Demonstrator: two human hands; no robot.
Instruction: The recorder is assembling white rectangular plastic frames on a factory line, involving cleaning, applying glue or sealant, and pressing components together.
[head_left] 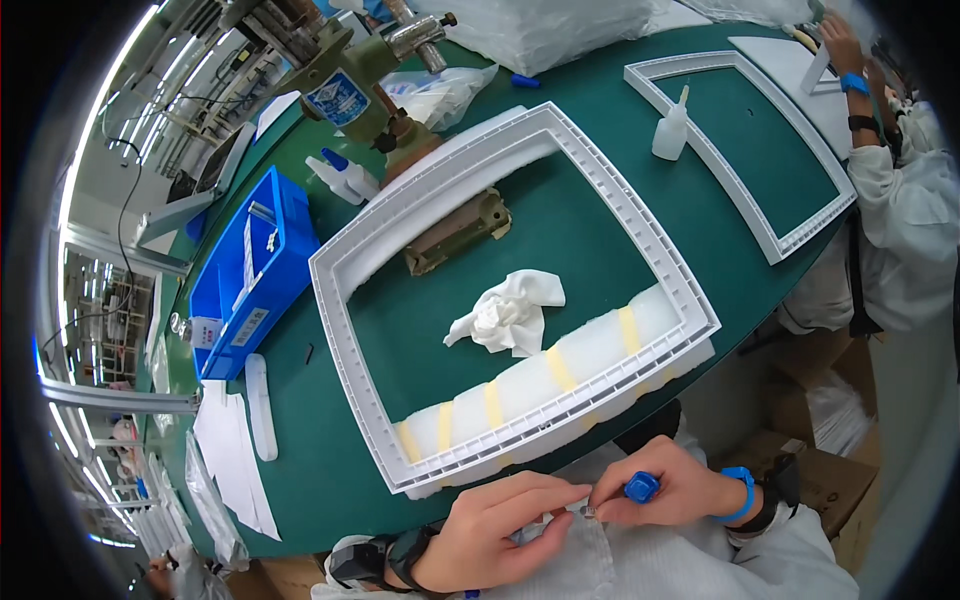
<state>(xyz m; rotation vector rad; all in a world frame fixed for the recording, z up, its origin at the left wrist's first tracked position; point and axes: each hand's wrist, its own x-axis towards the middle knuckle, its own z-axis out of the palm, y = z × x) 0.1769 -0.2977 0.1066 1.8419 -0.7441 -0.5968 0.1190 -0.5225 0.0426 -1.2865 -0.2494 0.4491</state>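
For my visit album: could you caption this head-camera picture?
Left hand and right hand pinch a small blue-capped item beside a white square frame on a green table.

A single head-worn fisheye view looks steeply down from above the white square frame [510,290], which fills the middle at close range. Just below the frame are the person's own hands, and beyond its far side the green table [300,440] bends toward the rim.

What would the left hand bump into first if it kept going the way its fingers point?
The left hand points right, toward the right hand, so it would likely meet those fingertips and the small blue cap first. They nearly touch already.
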